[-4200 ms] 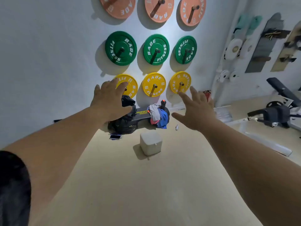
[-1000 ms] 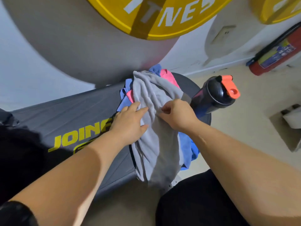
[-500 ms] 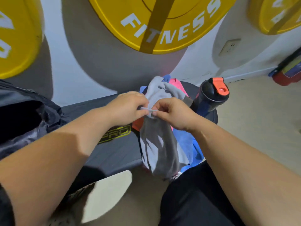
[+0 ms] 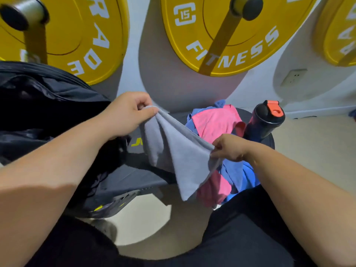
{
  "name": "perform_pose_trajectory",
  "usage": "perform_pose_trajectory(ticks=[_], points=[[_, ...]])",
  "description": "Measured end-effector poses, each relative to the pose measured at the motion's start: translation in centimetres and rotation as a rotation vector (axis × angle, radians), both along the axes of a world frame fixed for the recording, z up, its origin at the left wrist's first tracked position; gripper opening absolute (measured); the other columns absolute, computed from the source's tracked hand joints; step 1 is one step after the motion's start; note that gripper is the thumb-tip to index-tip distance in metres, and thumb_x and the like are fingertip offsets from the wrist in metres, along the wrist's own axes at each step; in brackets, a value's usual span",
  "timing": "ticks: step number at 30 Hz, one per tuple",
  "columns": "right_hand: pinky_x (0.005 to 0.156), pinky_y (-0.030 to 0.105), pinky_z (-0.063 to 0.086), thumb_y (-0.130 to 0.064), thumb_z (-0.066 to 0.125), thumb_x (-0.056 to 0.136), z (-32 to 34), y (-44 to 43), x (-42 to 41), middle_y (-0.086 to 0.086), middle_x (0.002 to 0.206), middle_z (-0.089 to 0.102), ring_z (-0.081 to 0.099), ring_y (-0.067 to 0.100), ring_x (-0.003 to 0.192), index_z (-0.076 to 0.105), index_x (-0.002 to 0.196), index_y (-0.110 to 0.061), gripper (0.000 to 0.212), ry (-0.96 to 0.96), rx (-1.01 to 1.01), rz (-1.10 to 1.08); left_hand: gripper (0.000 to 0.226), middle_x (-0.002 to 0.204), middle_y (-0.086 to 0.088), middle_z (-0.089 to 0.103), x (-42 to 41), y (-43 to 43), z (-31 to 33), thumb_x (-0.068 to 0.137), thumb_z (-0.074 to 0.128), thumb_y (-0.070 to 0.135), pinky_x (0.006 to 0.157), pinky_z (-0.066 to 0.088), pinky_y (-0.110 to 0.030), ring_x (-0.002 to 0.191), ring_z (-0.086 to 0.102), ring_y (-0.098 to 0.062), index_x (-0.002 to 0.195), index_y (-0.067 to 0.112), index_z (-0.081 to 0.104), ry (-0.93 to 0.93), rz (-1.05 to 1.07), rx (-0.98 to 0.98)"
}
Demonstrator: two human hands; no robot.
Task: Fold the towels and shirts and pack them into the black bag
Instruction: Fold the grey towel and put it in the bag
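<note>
A grey towel (image 4: pixel 177 155) hangs stretched between my two hands above the black bench (image 4: pixel 134 176). My left hand (image 4: pixel 127 116) pinches its upper left corner. My right hand (image 4: pixel 229 147) pinches the other corner, lower and to the right. Behind the towel a pink cloth (image 4: pixel 215 122) and a blue cloth (image 4: pixel 238 174) lie in a heap on the bench's right end. The black bag (image 4: pixel 44 105) sits on the bench at the left, partly hidden by my left arm.
A black shaker bottle with an orange lid (image 4: pixel 265 120) stands upright at the bench's right end, beside the heap. Yellow weight plates (image 4: pixel 221 33) hang on the wall just behind. My knees in black trousers (image 4: pixel 250 228) are below, with beige floor (image 4: pixel 308 147) to the right.
My hands have moved apart with the grey towel, spreading its top edge and lifting it off the heap. The pink cloth underneath now shows.
</note>
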State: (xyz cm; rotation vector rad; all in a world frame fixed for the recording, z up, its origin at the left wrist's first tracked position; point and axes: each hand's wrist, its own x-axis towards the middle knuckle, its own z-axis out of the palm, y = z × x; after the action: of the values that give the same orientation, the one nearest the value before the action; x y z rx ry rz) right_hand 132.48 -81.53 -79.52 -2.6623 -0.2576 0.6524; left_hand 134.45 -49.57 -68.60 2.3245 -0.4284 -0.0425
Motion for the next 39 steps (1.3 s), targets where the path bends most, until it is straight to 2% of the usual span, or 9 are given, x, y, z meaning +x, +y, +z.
perform_pose_trajectory(ticks=[4,9,12,15,19,24,32,35,39], points=[[0.063,0.031,0.047,-0.027,0.075,0.086,1.4,-1.8,-0.6,0.004,0.067,0.061,0.050,0.017,0.065,0.072,0.080,-0.007,0.021,-0.132,0.107,-0.172,0.024,0.056,-0.001,0.047,-2.1,2.7,0.7,0.089,0.073,0.025,0.047,0.027,-0.021,0.051,0.035,-0.010,0.077,0.007,0.064,0.190,-0.048,-0.030],[0.061,0.025,0.042,-0.024,0.074,0.087,5.5,-3.3,-2.5,0.006,0.069,0.055,0.048,0.014,0.066,0.065,0.080,0.004,0.030,-0.028,0.617,-0.333,0.025,0.067,-0.004,0.060,-3.8,5.9,1.6,0.085,0.076,0.036,0.064,0.034,-0.028,0.065,0.046,-0.015,0.077,0.012,0.071,0.441,-0.178,0.075],[0.052,0.017,0.043,-0.019,0.061,0.093,9.5,-3.0,-3.3,0.000,0.063,0.058,0.051,0.008,0.055,0.064,0.083,-0.006,0.016,0.054,0.869,-0.383,0.022,0.070,-0.003,0.063,-4.5,6.4,1.5,0.087,0.074,0.030,0.057,0.041,-0.023,0.064,0.052,-0.013,0.075,0.012,0.070,0.536,-0.156,-0.001],[0.037,0.016,0.019,-0.011,0.051,0.094,14.8,-3.4,-4.0,-0.003,0.042,0.043,0.031,0.003,0.031,0.062,0.075,-0.012,0.023,0.104,0.949,-0.334,0.018,0.075,-0.006,0.063,-4.7,6.2,1.0,0.081,0.074,0.029,0.056,0.046,-0.021,0.066,0.057,-0.015,0.080,0.012,0.067,0.624,-0.120,-0.202],[0.038,0.014,0.027,-0.019,0.063,0.088,18.1,-5.2,-2.5,0.012,0.059,0.045,0.037,0.010,0.037,0.072,0.076,-0.014,0.016,0.126,0.671,-0.285,0.013,0.076,-0.007,0.062,-4.2,4.9,-0.7,0.092,0.067,0.018,0.059,0.046,-0.023,0.068,0.056,-0.015,0.081,0.011,0.064,0.697,-0.089,-0.281],[0.042,0.028,0.055,-0.017,0.068,0.090,12.3,-4.2,2.3,0.017,0.072,0.064,0.060,0.026,0.050,0.073,0.090,-0.012,0.008,-0.115,-0.131,-0.424,0.016,0.058,0.004,0.056,-1.3,1.5,-6.1,0.090,0.068,0.023,0.057,0.039,-0.027,0.056,0.048,-0.015,0.078,0.012,0.066,0.382,0.081,0.010],[0.056,0.025,0.055,-0.009,0.054,0.092,1.8,-3.7,7.8,0.015,0.094,0.070,0.069,0.027,0.072,0.067,0.107,-0.005,0.021,-0.189,0.196,-0.749,0.020,0.077,0.002,0.063,5.6,-2.1,-12.2,0.092,0.060,0.032,0.068,0.048,-0.034,0.076,0.059,-0.022,0.076,0.020,0.057,0.148,0.277,0.254],[0.084,0.036,0.055,-0.007,0.054,0.090,-0.3,-3.9,10.3,0.019,0.110,0.070,0.066,0.035,0.099,0.068,0.107,-0.003,0.022,-0.273,0.056,-0.782,0.018,0.076,0.001,0.063,8.6,-2.4,-13.4,0.093,0.058,0.032,0.070,0.051,-0.036,0.076,0.060,-0.024,0.078,0.021,0.057,0.138,0.272,0.280],[0.077,0.029,0.040,-0.009,0.053,0.094,-1.4,-4.0,14.3,0.018,0.115,0.067,0.062,0.033,0.103,0.066,0.111,-0.003,0.022,-0.291,0.008,-0.891,0.016,0.079,0.001,0.061,13.1,-3.2,-14.8,0.094,0.058,0.031,0.067,0.046,-0.036,0.079,0.057,-0.028,0.082,0.021,0.056,0.074,0.246,0.341]])
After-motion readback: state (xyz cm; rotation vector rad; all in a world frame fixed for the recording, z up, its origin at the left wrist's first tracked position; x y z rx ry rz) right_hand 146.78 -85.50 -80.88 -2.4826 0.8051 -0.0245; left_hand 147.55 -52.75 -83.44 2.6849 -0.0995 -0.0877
